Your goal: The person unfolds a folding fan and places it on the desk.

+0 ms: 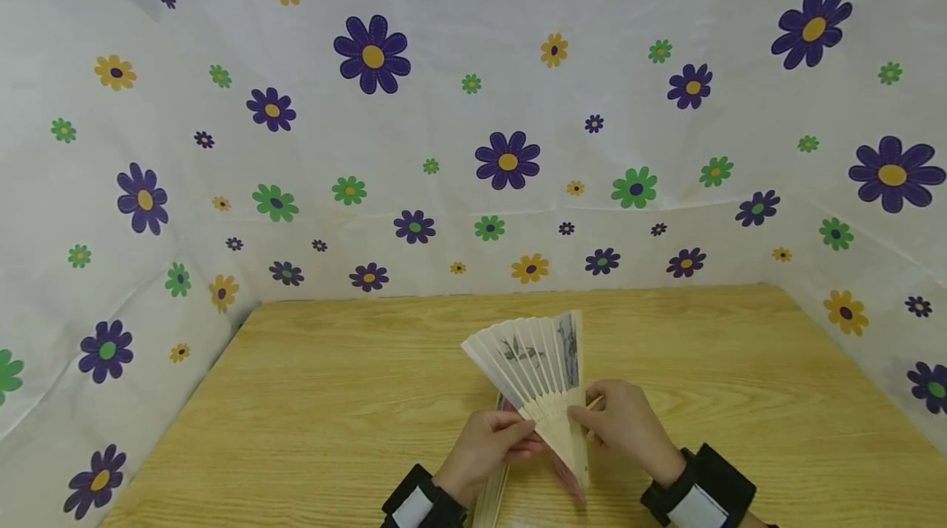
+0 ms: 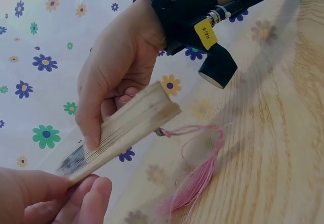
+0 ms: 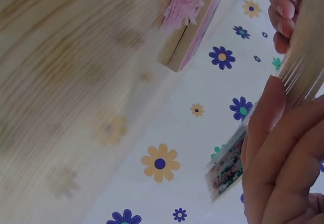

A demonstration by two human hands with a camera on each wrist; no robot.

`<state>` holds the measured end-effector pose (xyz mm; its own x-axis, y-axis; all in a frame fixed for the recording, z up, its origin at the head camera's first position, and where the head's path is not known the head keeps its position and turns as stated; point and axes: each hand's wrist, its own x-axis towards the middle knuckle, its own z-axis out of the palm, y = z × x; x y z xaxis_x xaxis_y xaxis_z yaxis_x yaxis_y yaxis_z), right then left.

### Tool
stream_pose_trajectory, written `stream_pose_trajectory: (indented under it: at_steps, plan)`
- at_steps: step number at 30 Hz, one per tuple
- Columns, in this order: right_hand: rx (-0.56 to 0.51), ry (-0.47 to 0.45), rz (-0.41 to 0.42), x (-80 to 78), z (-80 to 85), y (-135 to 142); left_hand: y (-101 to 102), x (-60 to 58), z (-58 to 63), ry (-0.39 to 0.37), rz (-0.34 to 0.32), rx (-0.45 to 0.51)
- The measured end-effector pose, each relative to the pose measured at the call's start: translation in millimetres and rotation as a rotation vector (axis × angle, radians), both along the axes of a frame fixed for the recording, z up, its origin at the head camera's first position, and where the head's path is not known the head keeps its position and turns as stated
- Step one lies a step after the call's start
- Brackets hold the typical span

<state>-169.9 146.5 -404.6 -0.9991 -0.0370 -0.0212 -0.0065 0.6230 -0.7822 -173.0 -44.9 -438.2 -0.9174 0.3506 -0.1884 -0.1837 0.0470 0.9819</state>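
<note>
A cream folding fan (image 1: pixel 551 413), spread partway, stands tilted between both hands above the table. A leaf sprig and a grey picture decorate its leaf. My left hand (image 1: pixel 484 442) pinches the left edge of the fan near the ribs, thumb in front. On the other side, my right hand (image 1: pixel 625 417) grips the right outer rib between thumb and fingers. From the narrow end of the fan hangs a pink tassel (image 2: pixel 195 183) on a cord.
Below my left hand, a long narrow wooden piece (image 1: pixel 490 503) with a pink edge lies on the wood-grain table (image 1: pixel 333 396). Flower-printed cloth (image 1: pixel 444 117) encloses the table at the back and both sides.
</note>
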Motion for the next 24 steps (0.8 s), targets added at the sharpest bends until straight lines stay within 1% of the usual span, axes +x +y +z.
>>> stream_pose_trajectory:
  at_steps: [3,8,15,20,24]
  plan:
    - [0.013,-0.006,-0.022,0.4,-0.3,1,0,1.1,0.8,0.004,0.011,-0.004]
    - [0.011,-0.018,-0.028,0.2,-1.4,3,1,1.9,1.6,0.004,0.02,-0.006]
    - [0.013,-0.034,-0.076,-0.2,0.6,9,0,0.6,0.2,-0.033,0.05,0.025]
    - [-0.003,-0.027,-0.064,-2.3,-0.2,13,-1,1.1,1.0,-0.03,0.058,0.043]
    - [-0.032,-0.012,-0.047,-4.7,-0.1,17,-1,-0.2,2.6,-0.023,0.078,0.074]
